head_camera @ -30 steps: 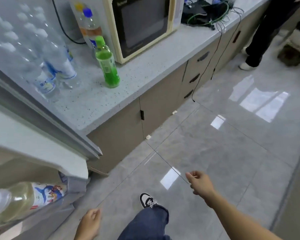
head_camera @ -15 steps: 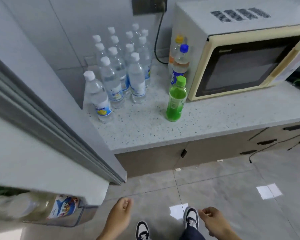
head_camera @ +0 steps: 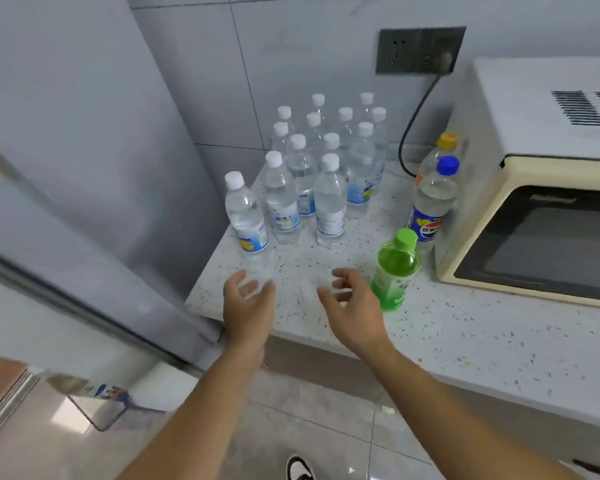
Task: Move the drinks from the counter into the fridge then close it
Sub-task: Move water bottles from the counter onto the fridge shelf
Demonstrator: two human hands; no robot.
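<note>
Several clear water bottles [head_camera: 329, 199] with white caps stand grouped on the speckled counter [head_camera: 465, 327] near the wall. A green drink bottle [head_camera: 394, 271] stands at the right of them, with a blue-capped bottle [head_camera: 430, 206] and an orange-capped bottle [head_camera: 442, 147] behind it. My left hand [head_camera: 246, 303] hovers open over the counter's front edge, just in front of the nearest water bottle [head_camera: 245, 216]. My right hand [head_camera: 352, 306] is open too, its fingers close to the green bottle's left side. The open fridge door [head_camera: 84, 237] fills the left.
A cream microwave [head_camera: 534, 209] stands on the counter at the right, its cable running up to a dark wall socket [head_camera: 420, 50]. A door shelf [head_camera: 97, 407] at lower left holds a bottle lying down. My shoe [head_camera: 298, 469] shows on the grey tiled floor.
Both hands rose from low near the floor up to the counter, fingers spreading. My view turned toward the counter and moved closer to the bottles.
</note>
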